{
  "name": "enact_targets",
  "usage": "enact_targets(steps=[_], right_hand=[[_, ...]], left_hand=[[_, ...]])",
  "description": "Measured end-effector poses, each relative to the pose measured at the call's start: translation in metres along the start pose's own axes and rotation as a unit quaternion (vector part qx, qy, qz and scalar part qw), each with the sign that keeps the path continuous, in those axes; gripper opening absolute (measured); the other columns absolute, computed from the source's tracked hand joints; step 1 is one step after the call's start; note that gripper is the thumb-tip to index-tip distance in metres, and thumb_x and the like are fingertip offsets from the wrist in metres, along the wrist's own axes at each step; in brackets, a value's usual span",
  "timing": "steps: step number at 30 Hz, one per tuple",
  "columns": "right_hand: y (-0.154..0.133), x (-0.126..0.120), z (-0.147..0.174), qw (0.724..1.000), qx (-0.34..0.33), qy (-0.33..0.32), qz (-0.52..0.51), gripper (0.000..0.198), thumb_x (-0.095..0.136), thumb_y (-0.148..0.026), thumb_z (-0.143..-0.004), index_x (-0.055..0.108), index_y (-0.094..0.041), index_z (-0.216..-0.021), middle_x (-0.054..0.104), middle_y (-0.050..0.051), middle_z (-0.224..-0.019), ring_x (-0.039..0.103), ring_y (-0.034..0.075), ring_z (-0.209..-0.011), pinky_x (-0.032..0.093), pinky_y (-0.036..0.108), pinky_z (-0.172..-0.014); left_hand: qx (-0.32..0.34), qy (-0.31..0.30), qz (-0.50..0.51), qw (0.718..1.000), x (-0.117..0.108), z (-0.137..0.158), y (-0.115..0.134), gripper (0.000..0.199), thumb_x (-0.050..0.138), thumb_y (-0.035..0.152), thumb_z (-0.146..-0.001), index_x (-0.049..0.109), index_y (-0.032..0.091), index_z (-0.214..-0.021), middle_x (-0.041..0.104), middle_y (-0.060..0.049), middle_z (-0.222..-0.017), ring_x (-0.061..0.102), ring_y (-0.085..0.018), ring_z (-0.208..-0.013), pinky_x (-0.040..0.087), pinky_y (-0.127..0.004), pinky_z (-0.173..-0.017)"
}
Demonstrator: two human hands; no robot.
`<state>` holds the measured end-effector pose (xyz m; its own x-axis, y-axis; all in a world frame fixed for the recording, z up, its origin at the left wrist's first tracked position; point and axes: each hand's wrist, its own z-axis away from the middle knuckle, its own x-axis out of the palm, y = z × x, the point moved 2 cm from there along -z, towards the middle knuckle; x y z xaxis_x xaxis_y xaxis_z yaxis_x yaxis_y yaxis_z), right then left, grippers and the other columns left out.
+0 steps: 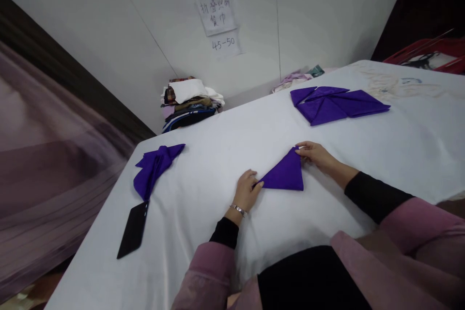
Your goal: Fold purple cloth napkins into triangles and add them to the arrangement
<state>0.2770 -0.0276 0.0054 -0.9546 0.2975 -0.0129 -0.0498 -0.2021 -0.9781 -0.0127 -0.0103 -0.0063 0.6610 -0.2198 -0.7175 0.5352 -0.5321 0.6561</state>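
A purple cloth napkin (285, 173), folded into a triangle, lies on the white-covered table (225, 155) in front of me. My left hand (247, 191) pinches its left corner between thumb and fingers. At the upper right corner, my right hand (315, 154) grips the napkin with thumb and fingertips. Farther back to the right, several purple napkins (329, 104) folded into triangles overlap one another. Over on the left rests another purple napkin (154, 169), gathered into a shape with pointed ends.
A flat black object (132, 230) lies near the table's left edge, touching the gathered napkin. Beyond the far edge sit a stack of folded clothes (191, 104) and more cloth (294, 80). A red basket (428, 51) stands at the far right. Sheer curtain (54, 164) hangs at left.
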Motion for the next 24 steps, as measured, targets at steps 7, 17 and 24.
enact_targets(steps=[7, 17, 24], right_hand=[[-0.001, 0.007, -0.011, 0.999, -0.047, 0.003, 0.012, 0.036, 0.074, -0.030, -0.059, 0.056, -0.019, -0.088, 0.053, -0.005, -0.057, 0.047, 0.011, -0.049, 0.036, 0.027, -0.049], [0.008, 0.004, -0.027, 0.973, -0.129, 0.019, 0.189, 0.025, 0.061, -0.026, -0.071, 0.057, -0.020, -0.095, 0.062, -0.002, -0.067, 0.055, 0.015, -0.062, 0.041, 0.029, -0.061], [0.001, 0.007, -0.023, 0.920, -0.163, 0.034, 0.354, 0.020, 0.056, -0.025, -0.080, 0.062, -0.024, -0.098, 0.068, 0.002, -0.086, 0.061, 0.020, -0.079, 0.042, 0.031, -0.070]], left_hand=[[-0.027, 0.009, 0.003, 1.000, 0.001, -0.001, -0.001, 0.015, 0.055, 0.028, -0.083, 0.060, 0.019, -0.071, 0.058, -0.009, -0.117, 0.045, -0.025, -0.123, 0.038, -0.047, -0.102], [-0.027, 0.036, -0.015, 0.999, 0.002, 0.001, 0.000, 0.018, 0.054, 0.030, -0.085, 0.060, 0.020, -0.072, 0.059, -0.008, -0.115, 0.046, -0.026, -0.121, 0.040, -0.050, -0.101], [-0.029, 0.044, -0.026, 0.998, 0.002, 0.001, -0.001, 0.016, 0.053, 0.027, -0.085, 0.059, 0.020, -0.073, 0.058, -0.008, -0.115, 0.046, -0.026, -0.121, 0.040, -0.050, -0.100]])
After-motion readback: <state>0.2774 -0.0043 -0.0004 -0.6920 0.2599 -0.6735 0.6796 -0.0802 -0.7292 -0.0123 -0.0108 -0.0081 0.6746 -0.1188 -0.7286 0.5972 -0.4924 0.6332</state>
